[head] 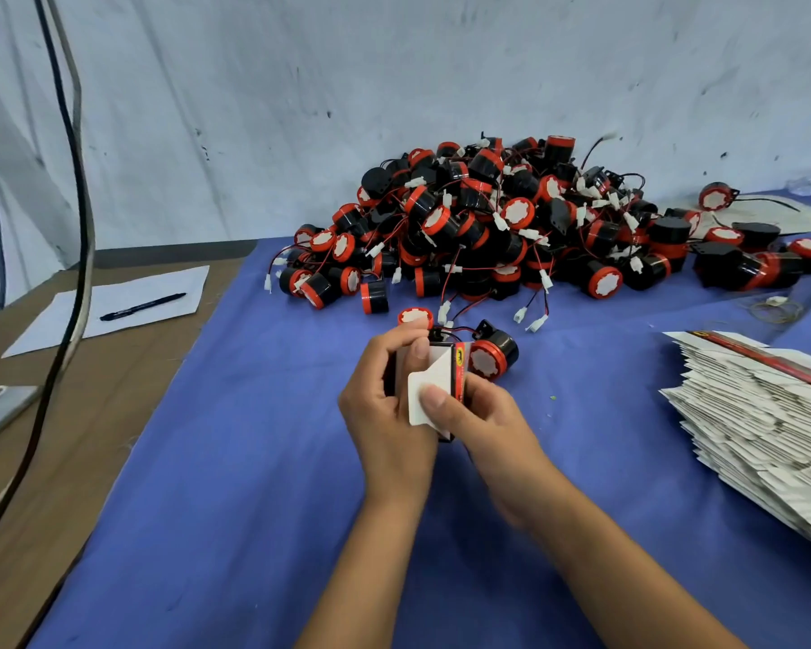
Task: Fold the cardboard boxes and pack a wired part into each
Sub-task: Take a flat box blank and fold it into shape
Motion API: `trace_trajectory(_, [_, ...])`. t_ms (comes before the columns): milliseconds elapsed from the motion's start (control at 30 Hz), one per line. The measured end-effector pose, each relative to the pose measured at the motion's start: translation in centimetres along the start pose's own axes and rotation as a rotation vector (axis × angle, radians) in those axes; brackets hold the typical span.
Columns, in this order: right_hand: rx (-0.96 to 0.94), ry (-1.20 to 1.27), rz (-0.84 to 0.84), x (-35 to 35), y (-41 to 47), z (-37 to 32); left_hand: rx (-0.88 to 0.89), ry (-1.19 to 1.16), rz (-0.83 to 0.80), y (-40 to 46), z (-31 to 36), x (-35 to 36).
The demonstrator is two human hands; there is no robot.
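Tabletop [235, 484] under a blue cloth filled most of the frame; bare brown surface showed along the left edge. Pile of wired parts [511, 227] — black cylinders with red rims, white connectors — lay at upper centre against the wall. Stack of flat cardboard boxes [759, 428] sat at the right edge. White paper sheet [127, 306] with a black pen [144, 305] on it lay at upper left. At centre both hands held one cardboard box [434, 386] above the cloth: left hand [387, 400] gripped its left side, fingers curled over the top; right hand [483, 414] pinched the white flap, thumb on it. One loose wired part [492, 353] lay just beside the box, upper right.
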State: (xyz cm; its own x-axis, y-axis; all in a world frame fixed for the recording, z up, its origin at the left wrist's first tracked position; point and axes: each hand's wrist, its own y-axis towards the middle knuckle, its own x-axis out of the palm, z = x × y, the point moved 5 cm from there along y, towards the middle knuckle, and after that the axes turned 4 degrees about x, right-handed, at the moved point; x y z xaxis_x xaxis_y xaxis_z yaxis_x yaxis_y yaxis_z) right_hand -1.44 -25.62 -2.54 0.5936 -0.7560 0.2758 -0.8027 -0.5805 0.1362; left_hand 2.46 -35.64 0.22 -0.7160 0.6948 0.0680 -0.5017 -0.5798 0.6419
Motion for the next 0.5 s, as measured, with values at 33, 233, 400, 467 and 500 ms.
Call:
trace_trajectory(33, [0.000, 0.020, 0.031, -0.3, 0.1, 0.0, -0.054, -0.078, -0.056, 0.2, -0.4, 0.3])
trace_trajectory(233, [0.045, 0.194, 0.275, -2.6, 0.6, 0.4, -0.406, -0.428, -0.269, -1.1, -1.9, 2.7])
trace_trajectory(400, [0.053, 0.114, 0.099, -1.7, 0.5, 0.4, -0.588, -0.396, -0.311, -1.4, -3.3, 2.6])
trace_trajectory(467, [0.026, 0.048, 0.112, -1.8, 0.7, 0.5, -0.490, -0.350, -0.324, -1.3, -2.8, 2.6])
trace_trajectory(500, [0.016, 0.027, 0.125, -1.9, 0.8, 0.5, -0.438, -0.329, -0.308, -1.3, -2.6, 2.7])
